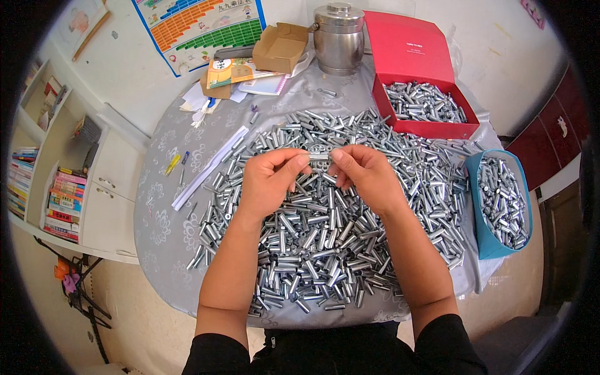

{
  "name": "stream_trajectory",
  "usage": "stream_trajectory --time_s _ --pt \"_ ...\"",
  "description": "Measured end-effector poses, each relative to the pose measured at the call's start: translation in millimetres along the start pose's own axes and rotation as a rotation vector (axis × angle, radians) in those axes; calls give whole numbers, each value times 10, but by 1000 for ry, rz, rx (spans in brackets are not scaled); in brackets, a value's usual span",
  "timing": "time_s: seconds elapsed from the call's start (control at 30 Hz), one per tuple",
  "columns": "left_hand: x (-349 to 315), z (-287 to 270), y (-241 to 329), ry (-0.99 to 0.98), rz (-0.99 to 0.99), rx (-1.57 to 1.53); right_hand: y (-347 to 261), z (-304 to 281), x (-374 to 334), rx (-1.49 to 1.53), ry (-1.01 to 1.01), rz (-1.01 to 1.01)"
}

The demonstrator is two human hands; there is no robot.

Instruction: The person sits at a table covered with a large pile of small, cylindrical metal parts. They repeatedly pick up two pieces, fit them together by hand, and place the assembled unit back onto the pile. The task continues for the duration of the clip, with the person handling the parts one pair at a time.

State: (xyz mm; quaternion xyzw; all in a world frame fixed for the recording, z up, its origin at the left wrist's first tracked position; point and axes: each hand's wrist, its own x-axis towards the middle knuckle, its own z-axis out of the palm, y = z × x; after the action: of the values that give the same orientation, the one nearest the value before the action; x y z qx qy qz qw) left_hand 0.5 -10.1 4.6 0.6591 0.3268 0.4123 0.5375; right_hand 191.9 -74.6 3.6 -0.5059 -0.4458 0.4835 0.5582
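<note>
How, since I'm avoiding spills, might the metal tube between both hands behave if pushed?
The tube would probably roll, given its roundness. Its shiny surface may be slippery. It seems stiff, straight between left hand and right hand.

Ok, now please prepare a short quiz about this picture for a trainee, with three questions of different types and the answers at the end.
1. What do the left hand and right hand hold between their fingertips?
2. True or false: the red box stands open, with metal pieces inside.
3. Which stands beside the steel pot: (a) the blue bin or (b) the brown cardboard box?

Key: 1. A small silvery metal cylinder. 2. True. 3. b.
</note>
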Motion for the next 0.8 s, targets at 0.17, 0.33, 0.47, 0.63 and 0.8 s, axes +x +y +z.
stream_trajectory --time_s 0.17,0.33,0.47,0.63,0.8 --pt "3 -5 -28 4 -7 0 18 34 1 7 11 -38" --pt "0 9 -17 1 -1 -11 58 7 7 36 -6 -50" --pt "3 2 -13 11 -6 7 -32 43 -25 13 11 13" --pt "5 4 -6 18 -32 -9 33 79 -10 40 60 -119" --pt "9 9 20 20 -40 26 79 -6 18 28 -20 -30"
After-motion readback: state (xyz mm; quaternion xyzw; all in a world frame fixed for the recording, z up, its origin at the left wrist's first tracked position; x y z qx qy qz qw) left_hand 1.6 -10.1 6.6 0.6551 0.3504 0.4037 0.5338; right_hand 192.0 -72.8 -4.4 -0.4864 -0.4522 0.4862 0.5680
